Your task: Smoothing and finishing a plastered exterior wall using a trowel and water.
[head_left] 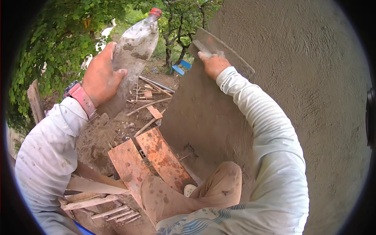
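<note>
My left hand [102, 74] grips a mud-spattered clear plastic bottle [136, 39] with a red cap, held tilted upright at the upper middle left, away from the wall. My right hand [214, 64] is closed on the handle of a flat rectangular plastering trowel [237, 55], whose plate lies against or very close to the rough grey plastered wall [297, 78] filling the right side. The handle is mostly hidden by my fingers.
Below me are two orange, stained planks [160, 156] under my bent leg and a light shoe, with a wooden ladder [113, 213] at lower left. On the dirt ground lie scrap sticks [152, 90] and a blue object [178, 68]. Trees [51, 39] stand behind.
</note>
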Available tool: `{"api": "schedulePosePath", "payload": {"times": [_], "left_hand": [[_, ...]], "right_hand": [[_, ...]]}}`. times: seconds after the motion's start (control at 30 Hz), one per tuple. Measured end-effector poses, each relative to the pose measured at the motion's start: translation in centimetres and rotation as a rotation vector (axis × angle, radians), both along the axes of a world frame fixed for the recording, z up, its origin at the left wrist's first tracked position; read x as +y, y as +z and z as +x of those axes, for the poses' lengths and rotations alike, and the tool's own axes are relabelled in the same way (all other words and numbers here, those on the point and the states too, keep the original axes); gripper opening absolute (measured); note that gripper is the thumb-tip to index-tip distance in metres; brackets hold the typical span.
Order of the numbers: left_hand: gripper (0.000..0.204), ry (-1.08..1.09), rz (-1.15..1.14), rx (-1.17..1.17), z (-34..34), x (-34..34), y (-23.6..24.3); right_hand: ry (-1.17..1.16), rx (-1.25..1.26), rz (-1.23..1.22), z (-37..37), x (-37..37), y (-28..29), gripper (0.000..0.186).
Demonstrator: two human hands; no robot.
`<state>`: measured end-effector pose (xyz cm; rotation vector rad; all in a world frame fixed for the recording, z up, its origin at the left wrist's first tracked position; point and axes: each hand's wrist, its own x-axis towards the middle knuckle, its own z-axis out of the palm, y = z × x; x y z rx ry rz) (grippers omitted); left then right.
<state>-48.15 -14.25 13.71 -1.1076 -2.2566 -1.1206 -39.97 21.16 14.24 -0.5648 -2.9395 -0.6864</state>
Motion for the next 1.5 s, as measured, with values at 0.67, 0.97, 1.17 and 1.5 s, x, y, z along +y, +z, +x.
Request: {"api": "schedulePosePath", "payload": {"times": [0.67,0.97,1.17,1.5], "left_hand": [[0.052,-0.206,-0.116,-0.059,0.0,0.6,-0.9],[0.059,-0.154,-0.103,0.020,0.5,-0.3,-0.7],[0.063,-0.167,-0.184,-0.075,0.2,0.9,0.1],[0.062,-0.104,-0.191,-0.055,-0.7,0.2,-0.2]], "right_hand": [[-0.074,0.056,-0.064,2.0,0.0,0.0,0.047],[-0.066,-0.197,0.288,13.9,-4.3,7.9,0.062],[-0.039,0.219,0.181,5.1,-2.0,14.0,0.047],[-0.130,-0.503,-0.206,17.8,-2.2,-9.6,0.044]]}}
